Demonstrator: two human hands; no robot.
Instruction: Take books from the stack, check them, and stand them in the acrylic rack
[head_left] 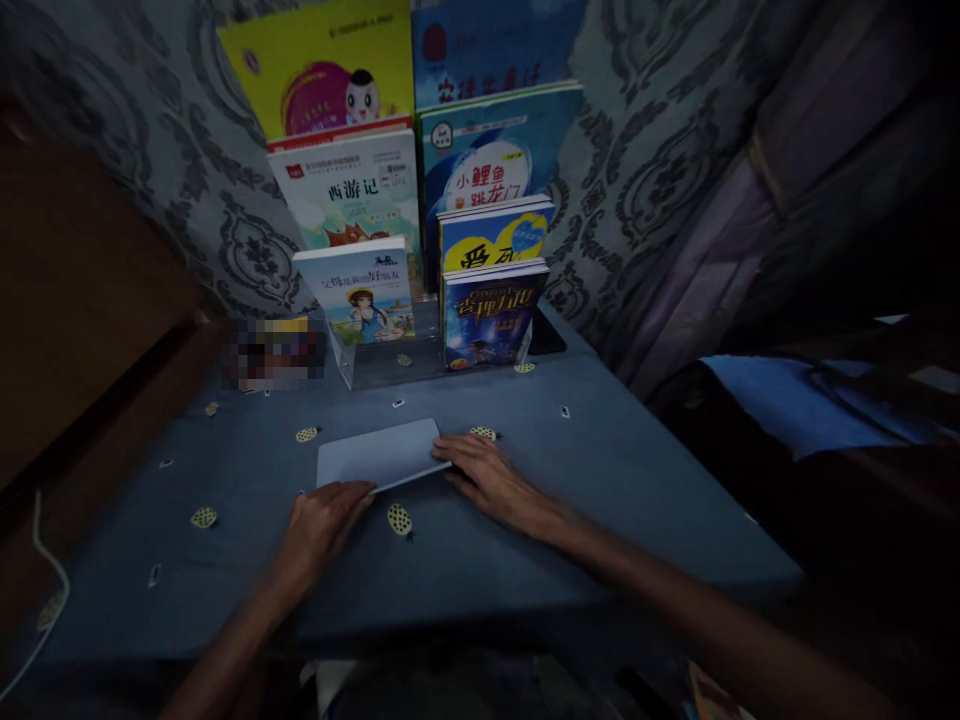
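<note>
Two hands on one flat grey pad, lying on the blue tablecloth in front of the book rack.
Pad's long axis runs left-right. Left hand at its near-left corner, right hand at its right edge, about equally near. Both lie flat, fingers loosely spread, touching edges, gripping nothing.
</note>
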